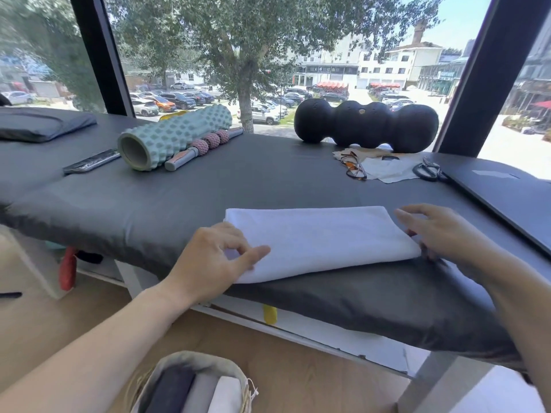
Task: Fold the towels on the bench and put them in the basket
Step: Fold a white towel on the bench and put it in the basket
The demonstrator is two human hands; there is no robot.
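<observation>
A long desk [208,186] with a dark grey padded cover runs across the view in front of a big window. Near its front edge lies a white towel [322,239], folded into a wide flat rectangle. At the back of the desk, by the glass, sits a black foam roller [366,125] made of four rounded lobes. To its left lies a mint-green ridged foam roller [176,135], with a grey massage stick [205,144] carrying pink balls just beside it. A flat dark laptop [504,198] rests at the right end of the desk. On the floor below, a woven basket [167,368] holds three folded towels standing side by side: one dark, one grey, one white.

The left hand [214,257] grips the towel's left end, thumb on top and fingers curled at the edge. The right hand [438,231] is at the towel's right end, its fingertips tucked at the fold and the upper fingers loosely spread; whether it pinches the cloth I cannot tell. Small things lie near the black roller: a pale cloth [387,169], a pair of glasses [353,166] and black scissors [429,171].
</observation>
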